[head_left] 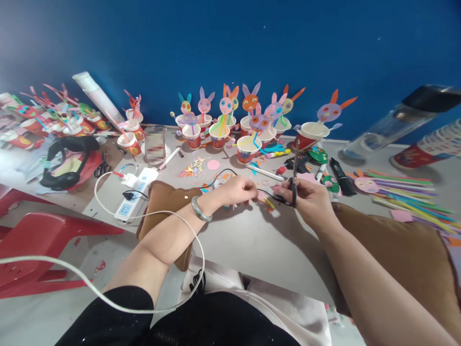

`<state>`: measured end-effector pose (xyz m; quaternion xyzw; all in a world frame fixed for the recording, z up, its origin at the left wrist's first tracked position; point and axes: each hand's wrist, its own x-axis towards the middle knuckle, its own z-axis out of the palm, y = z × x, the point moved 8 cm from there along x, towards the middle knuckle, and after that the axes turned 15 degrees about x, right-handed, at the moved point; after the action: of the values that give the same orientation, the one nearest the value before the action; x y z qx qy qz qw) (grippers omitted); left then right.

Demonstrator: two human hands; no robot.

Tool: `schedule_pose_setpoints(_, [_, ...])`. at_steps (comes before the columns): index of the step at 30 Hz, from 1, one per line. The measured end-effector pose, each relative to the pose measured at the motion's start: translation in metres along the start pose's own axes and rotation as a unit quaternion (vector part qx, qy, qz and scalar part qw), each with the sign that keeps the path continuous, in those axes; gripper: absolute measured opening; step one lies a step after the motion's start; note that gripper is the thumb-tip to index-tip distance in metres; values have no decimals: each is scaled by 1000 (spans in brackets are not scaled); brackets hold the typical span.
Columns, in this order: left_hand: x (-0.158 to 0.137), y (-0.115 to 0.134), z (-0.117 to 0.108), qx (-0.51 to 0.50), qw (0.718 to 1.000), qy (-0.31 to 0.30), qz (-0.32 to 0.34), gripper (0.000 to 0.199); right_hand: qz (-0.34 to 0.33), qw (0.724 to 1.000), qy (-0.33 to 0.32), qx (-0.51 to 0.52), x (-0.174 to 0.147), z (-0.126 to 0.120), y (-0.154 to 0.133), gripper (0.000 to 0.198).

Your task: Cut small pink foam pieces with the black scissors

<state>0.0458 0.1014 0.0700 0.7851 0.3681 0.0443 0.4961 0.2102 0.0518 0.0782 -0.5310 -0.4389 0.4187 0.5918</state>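
My right hand grips a pair of dark-handled scissors, their blades pointing up and away from me. My left hand, with a bangle on the wrist, is closed low over the table among small paper scraps. What its fingers hold, if anything, is hidden. A thin black cable runs between the two hands. Beyond them stand several paper cups with colourful paper rabbit heads rising from them. A pink paper circle lies beyond my left hand, beside a pile of coloured paper scraps.
A white power strip and a brown cushion are at left, with a white cable looping across my left arm. Another brown cushion lies under my right forearm. Coloured paper strips, a black marker and a clear bottle are at right.
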Motion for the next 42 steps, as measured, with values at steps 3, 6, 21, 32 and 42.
schedule_pose_setpoints(3, [-8, 4, 19, 185, 973, -133, 45, 20, 37, 998, 44, 24, 2, -8, 7, 43])
schedule_pose_setpoints(6, [-13, 0, 24, 293, 940, -175, 17, 24, 58, 996, 55, 29, 4, -10, 14, 46])
schedule_pose_setpoints(21, [0, -2, -8, 318, 946, 55, -1, 14, 74, 996, 13, 37, 2, -4, 16, 39])
schedule_pose_setpoints(32, [7, 12, 19, 225, 960, 91, 139, 40, 38, 986, 158, 32, 10, -40, 6, 28])
schedule_pose_setpoints(42, [9, 10, 4, -123, 984, 88, 99, 15, 7, 991, -121, -56, 3, 14, 14, 35])
